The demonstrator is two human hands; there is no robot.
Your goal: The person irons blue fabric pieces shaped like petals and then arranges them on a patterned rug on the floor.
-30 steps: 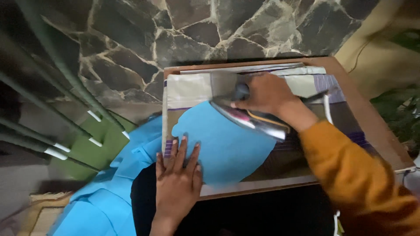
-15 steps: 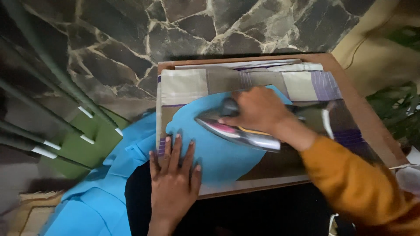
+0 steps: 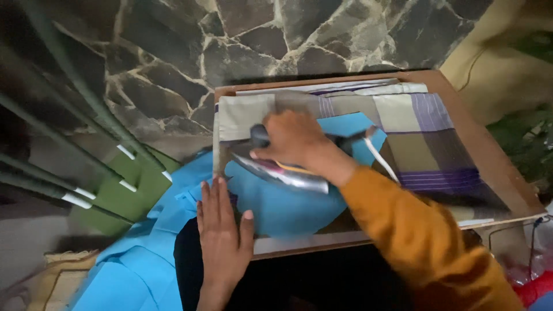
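A light blue garment [image 3: 288, 204] lies spread over a checked cloth [image 3: 415, 124] that covers a wooden board [image 3: 481, 141]. My right hand [image 3: 294, 138], in an orange sleeve, grips the dark handle of a metal clothes iron [image 3: 282, 173] and presses it on the blue fabric near the board's left end. A white cord [image 3: 380, 158] trails from the iron to the right. My left hand [image 3: 222, 230] lies flat, fingers apart, on the garment at the board's front left corner.
The rest of the blue garment [image 3: 132, 270] hangs off the board to the lower left. A stone-pattern floor [image 3: 288, 34] lies beyond the board, with green metal bars [image 3: 75, 103] at left. Plant leaves [image 3: 530, 144] show at right.
My right hand has slid the iron leftwards across the blue fabric, from the board's middle toward its left end. My left hand has stayed flat on the garment.
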